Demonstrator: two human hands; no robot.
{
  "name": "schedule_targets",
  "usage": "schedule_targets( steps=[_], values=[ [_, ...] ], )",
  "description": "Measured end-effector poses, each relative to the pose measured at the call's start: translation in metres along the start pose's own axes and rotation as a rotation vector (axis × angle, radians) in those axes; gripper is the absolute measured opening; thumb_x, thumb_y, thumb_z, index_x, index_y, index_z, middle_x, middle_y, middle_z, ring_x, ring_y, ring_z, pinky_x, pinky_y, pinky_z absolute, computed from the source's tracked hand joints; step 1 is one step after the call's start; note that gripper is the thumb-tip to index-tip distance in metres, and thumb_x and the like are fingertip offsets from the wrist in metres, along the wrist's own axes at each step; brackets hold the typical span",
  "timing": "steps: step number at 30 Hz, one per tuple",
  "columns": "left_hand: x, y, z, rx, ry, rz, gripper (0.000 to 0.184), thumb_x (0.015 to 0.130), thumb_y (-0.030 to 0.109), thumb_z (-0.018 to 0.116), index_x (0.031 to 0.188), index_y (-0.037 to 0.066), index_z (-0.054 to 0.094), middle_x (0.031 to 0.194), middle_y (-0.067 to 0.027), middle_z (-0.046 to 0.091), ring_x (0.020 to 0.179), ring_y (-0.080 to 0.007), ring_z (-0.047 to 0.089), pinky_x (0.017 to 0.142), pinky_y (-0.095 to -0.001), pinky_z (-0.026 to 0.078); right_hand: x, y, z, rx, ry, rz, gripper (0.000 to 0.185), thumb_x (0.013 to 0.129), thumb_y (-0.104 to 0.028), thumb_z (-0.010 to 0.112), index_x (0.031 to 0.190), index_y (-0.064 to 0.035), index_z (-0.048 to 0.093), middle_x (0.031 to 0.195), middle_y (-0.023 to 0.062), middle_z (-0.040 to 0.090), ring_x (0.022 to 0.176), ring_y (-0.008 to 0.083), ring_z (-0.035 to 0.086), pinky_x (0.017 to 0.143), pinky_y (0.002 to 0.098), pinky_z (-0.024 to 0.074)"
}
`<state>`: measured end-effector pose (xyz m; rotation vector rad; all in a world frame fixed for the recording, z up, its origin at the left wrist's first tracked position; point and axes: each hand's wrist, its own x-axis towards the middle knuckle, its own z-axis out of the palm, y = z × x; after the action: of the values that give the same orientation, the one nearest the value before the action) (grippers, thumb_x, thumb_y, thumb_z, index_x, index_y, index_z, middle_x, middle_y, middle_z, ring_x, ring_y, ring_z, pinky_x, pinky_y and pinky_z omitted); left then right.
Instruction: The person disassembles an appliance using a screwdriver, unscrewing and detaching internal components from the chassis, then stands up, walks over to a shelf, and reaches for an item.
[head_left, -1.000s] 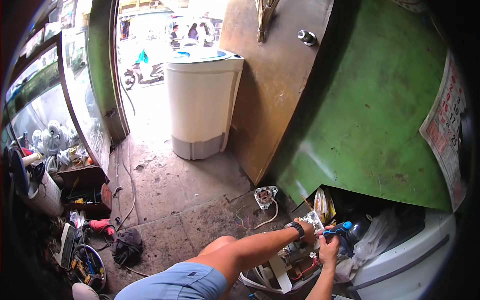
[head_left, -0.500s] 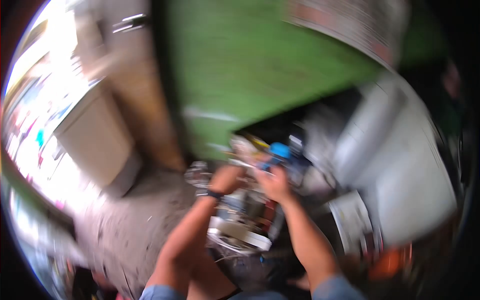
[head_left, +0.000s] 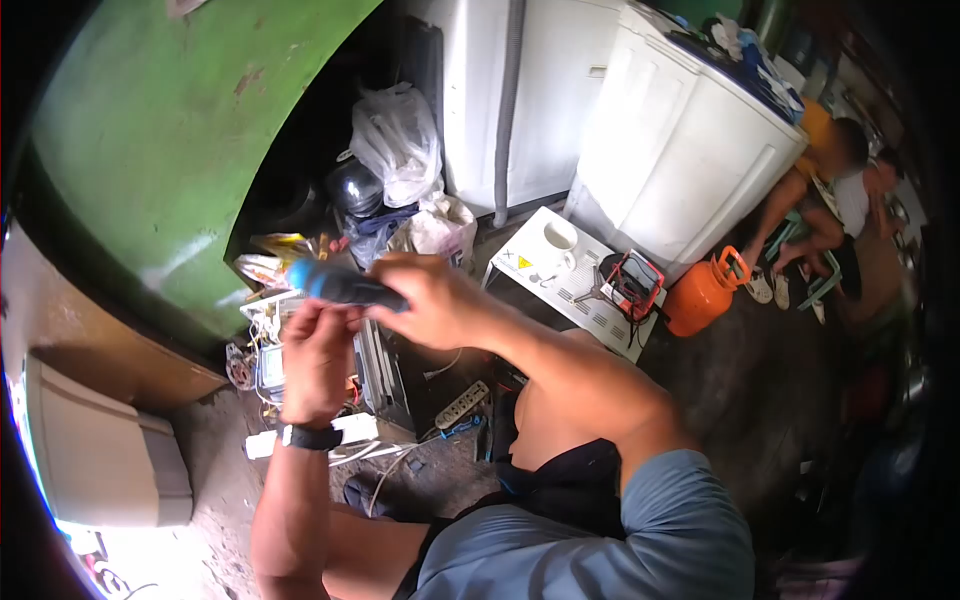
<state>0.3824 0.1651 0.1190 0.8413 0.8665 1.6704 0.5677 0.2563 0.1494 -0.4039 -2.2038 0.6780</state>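
A blue-ended, black cylindrical object [head_left: 345,286] is held up in front of me, slightly blurred; its exact kind is unclear. My right hand [head_left: 432,300] is closed around its black end. Just below it, my left hand [head_left: 320,360], with a dark watch on the wrist, has its fingers pinched together close to the object's underside. What those fingertips hold, if anything, is hidden. Beneath both hands stands a cluttered rack [head_left: 385,365] of parts and cables. A white power strip [head_left: 462,404] lies on the floor beside it.
On a low white metal panel [head_left: 520,262] are a white mug [head_left: 557,246] and a red-black device [head_left: 633,286]. An orange gas cylinder [head_left: 700,297] stands beside a white appliance [head_left: 670,150]. Plastic bags [head_left: 395,140] sit against the green wall [head_left: 160,130]. People [head_left: 825,180] sit at far right.
My view has swung to the right, bringing the appliance, gas cylinder and seated people into sight. The blue-ended object is now raised higher above the rack, with my right hand around its black end.
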Motion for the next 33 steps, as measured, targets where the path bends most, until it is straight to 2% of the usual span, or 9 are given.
schedule_targets(
  steps=[6, 9, 12, 13, 16, 18, 23, 25, 33],
  values=[
    [0.019, -0.074, 0.068, -0.020, -0.072, -0.128, 0.007, 0.101, 0.011, 0.066, 0.105, 0.007, 0.070, 0.101, -0.0027, 0.073, 0.088, -0.0091, 0.064, 0.083, -0.0250, 0.051, -0.053, 0.026, -0.063, -0.065, 0.063, 0.189, 0.025, 0.084, -0.014, 0.081, 0.095, -0.0001, 0.063, 0.074, 0.0189, 0.064, 0.068, 0.0349, 0.067, 0.060, 0.0423, 0.0488],
    [0.025, -0.103, 0.096, -0.062, -0.077, -0.205, 0.011, 0.102, 0.016, 0.067, 0.109, 0.009, 0.071, 0.107, -0.0021, 0.076, 0.095, -0.0088, 0.066, 0.088, -0.0263, 0.052, -0.074, 0.045, -0.085, -0.149, 0.046, 0.278, 0.024, 0.087, -0.016, 0.079, 0.099, -0.0004, 0.066, 0.075, 0.0165, 0.067, 0.068, 0.0292, 0.069, 0.063, 0.0404, 0.0510],
    [0.028, -0.124, 0.110, -0.008, -0.062, -0.289, 0.034, 0.104, 0.024, 0.064, 0.131, 0.004, 0.063, 0.120, -0.0039, 0.071, 0.102, -0.0121, 0.067, 0.089, -0.0283, 0.052, -0.088, 0.082, -0.101, -0.193, 0.070, 0.330, 0.023, 0.091, -0.020, 0.075, 0.106, -0.0029, 0.070, 0.082, 0.0149, 0.073, 0.073, 0.0254, 0.073, 0.068, 0.0371, 0.0550],
    [0.023, -0.130, 0.111, 0.019, -0.049, -0.314, 0.039, 0.104, 0.024, 0.063, 0.136, 0.002, 0.059, 0.119, -0.0035, 0.069, 0.104, -0.0133, 0.067, 0.088, -0.0282, 0.052, -0.094, 0.104, -0.106, -0.203, 0.066, 0.514, 0.024, 0.091, -0.023, 0.074, 0.102, -0.0025, 0.069, 0.081, 0.0160, 0.073, 0.073, 0.0292, 0.073, 0.067, 0.0403, 0.0552],
    [-0.016, -0.149, 0.089, 0.179, -0.182, -0.273, 0.032, 0.106, 0.020, 0.060, 0.131, 0.001, 0.062, 0.108, -0.0020, 0.068, 0.101, -0.0109, 0.063, 0.086, -0.0277, 0.050, -0.122, 0.182, -0.114, -0.472, 0.017, 0.603, 0.025, 0.090, -0.026, 0.075, 0.096, -0.0029, 0.067, 0.080, 0.0169, 0.073, 0.072, 0.0350, 0.073, 0.067, 0.0450, 0.0551],
    [-0.058, -0.148, 0.069, 0.302, -0.238, -0.301, 0.028, 0.106, 0.019, 0.060, 0.123, -0.002, 0.068, 0.106, -0.0038, 0.070, 0.101, -0.0102, 0.063, 0.090, -0.0285, 0.051, -0.141, 0.218, -0.112, -0.616, -0.223, 0.812, 0.026, 0.090, -0.028, 0.074, 0.094, -0.0039, 0.065, 0.081, 0.0195, 0.072, 0.077, 0.0390, 0.071, 0.070, 0.0498, 0.0547],
    [-0.144, -0.126, 0.019, 0.481, -0.098, -0.471, 0.025, 0.104, 0.013, 0.061, 0.121, -0.004, 0.069, 0.110, -0.0091, 0.073, 0.106, -0.0137, 0.066, 0.094, -0.0291, 0.052, -0.174, 0.276, -0.092, -0.737, -0.364, 0.743, 0.022, 0.089, -0.026, 0.073, 0.099, -0.0060, 0.067, 0.085, 0.0202, 0.072, 0.089, 0.0380, 0.072, 0.077, 0.0514, 0.0555],
    [-0.164, -0.115, 0.006, 0.628, -0.070, -0.359, 0.023, 0.102, 0.014, 0.064, 0.118, -0.001, 0.071, 0.107, -0.0115, 0.073, 0.095, -0.0169, 0.069, 0.086, -0.0302, 0.054, -0.174, 0.289, -0.089, -0.808, -0.389, 0.778, 0.025, 0.088, -0.027, 0.075, 0.100, -0.0067, 0.068, 0.086, 0.0184, 0.073, 0.089, 0.0388, 0.072, 0.077, 0.0514, 0.0564],
    [-0.199, -0.085, -0.022, 0.815, 0.179, -0.301, 0.020, 0.097, 0.011, 0.067, 0.113, 0.000, 0.072, 0.099, -0.0130, 0.072, 0.091, -0.0215, 0.070, 0.082, -0.0321, 0.054, -0.197, 0.322, -0.078, -1.024, -0.384, 0.615, 0.027, 0.084, -0.024, 0.078, 0.099, -0.0067, 0.065, 0.087, 0.0169, 0.073, 0.084, 0.0396, 0.071, 0.073, 0.0531, 0.0545]
  ],
)
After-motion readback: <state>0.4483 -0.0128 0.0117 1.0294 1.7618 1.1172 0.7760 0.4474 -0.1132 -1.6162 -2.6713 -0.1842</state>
